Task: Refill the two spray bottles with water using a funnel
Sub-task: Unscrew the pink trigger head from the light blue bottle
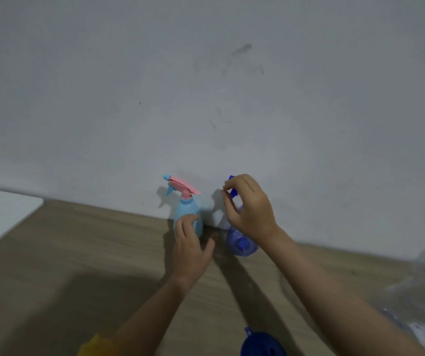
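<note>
Right hand [251, 209]: pinches the spray head [232, 187] of the upright blue bottle [242, 244]
Left hand [190, 242]: fingers relaxed, just before the light bottle [188, 214]; holds nothing
Funnel [262, 343]: near the person

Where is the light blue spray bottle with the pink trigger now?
The light blue spray bottle stands at the wall, left of the dark blue spray bottle; the left hand reaches toward it.

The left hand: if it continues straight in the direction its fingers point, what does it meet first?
Most likely the light blue spray bottle. The left hand points its open fingers up at the bottle's body; the fingertips seem to overlap it already, though depth is unclear.
</note>
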`<state>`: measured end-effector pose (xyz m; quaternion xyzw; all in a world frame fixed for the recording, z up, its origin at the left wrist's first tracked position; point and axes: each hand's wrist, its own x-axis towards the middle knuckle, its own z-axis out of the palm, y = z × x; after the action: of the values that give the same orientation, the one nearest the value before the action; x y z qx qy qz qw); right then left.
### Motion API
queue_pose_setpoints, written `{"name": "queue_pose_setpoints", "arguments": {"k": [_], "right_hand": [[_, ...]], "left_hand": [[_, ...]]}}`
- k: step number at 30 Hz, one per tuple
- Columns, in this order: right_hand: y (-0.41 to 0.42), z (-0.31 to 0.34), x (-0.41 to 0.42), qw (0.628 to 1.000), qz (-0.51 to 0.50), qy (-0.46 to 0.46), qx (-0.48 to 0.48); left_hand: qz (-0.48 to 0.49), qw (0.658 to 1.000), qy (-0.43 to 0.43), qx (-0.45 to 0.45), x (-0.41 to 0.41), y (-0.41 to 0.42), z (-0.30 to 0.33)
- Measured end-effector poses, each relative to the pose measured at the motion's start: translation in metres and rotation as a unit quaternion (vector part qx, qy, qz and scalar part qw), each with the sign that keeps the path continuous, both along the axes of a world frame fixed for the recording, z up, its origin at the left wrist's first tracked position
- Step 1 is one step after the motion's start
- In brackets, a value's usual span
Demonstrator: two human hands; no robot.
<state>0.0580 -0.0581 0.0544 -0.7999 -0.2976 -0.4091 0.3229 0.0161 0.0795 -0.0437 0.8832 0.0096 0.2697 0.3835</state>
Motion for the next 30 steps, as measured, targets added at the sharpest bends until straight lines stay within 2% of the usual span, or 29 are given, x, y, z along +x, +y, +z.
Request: {"name": "queue_pose_setpoints", "arguments": {"k": [5,9,12,15,21,30], "right_hand": [[0.049,-0.011,0.013,0.977,0.018,0.211,-0.008],[0.072,-0.015,0.034,0.959,-0.017,0.278,-0.044],[0.083,-0.019,0.04,0.947,-0.033,0.318,0.008],[0.087,-0.018,0.037,0.939,-0.043,0.335,0.062],[0.079,-0.009,0.006,0.947,-0.031,0.318,0.036],[0.039,0.03,-0.083,0.957,-0.037,0.284,0.037]], "left_hand": [[0.037,0.998,0.047,-0.009,0.015,0.043,0.004],[-0.03,0.993,0.106,-0.044,0.035,0.06,0.008],[-0.059,0.99,0.117,-0.061,0.042,0.064,0.011],[-0.067,0.989,0.12,-0.056,0.04,0.068,0.014],[-0.095,0.989,0.107,-0.048,0.013,0.076,0.021],[-0.138,0.98,0.05,-0.136,-0.066,0.043,0.042]]}}
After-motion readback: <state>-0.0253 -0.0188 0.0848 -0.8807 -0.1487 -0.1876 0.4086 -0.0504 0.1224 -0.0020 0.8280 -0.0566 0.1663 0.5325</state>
